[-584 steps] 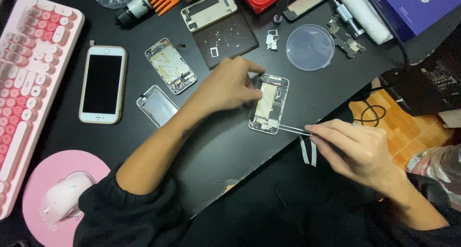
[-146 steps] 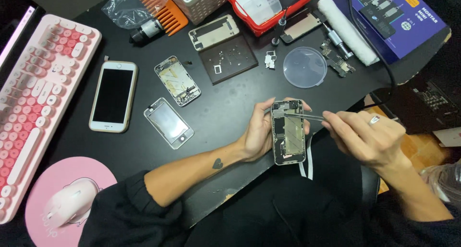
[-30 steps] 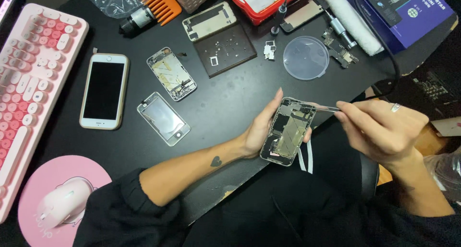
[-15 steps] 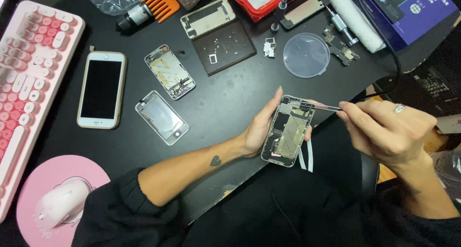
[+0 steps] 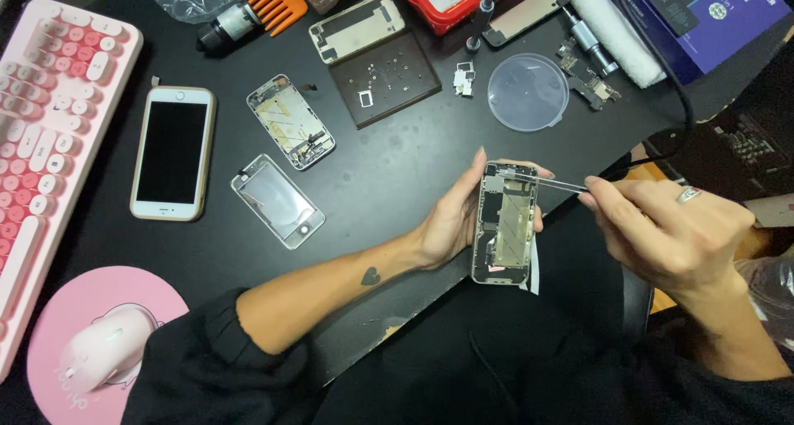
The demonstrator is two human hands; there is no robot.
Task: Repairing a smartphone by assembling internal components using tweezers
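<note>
Left hand (image 5: 451,218) grips an opened phone (image 5: 504,223); right hand (image 5: 670,235), at three o'clock, pinches tweezers (image 5: 556,184) into its top edge. Picking out a small part needs steadiness.

Opened phone (image 5: 504,224) in left hand (image 5: 451,220), tweezers (image 5: 552,183) in right hand (image 5: 672,231) at its top edge.

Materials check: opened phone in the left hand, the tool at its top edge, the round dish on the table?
Opened phone: frame looks like bare brushed metal, a silvery rim with dull glints; inside, dark boards and shields. Tweezers in the right hand: probably steel, thin, bright, reflective. Round dish: likely clear plastic, since the black table shows through it hazily.
</note>
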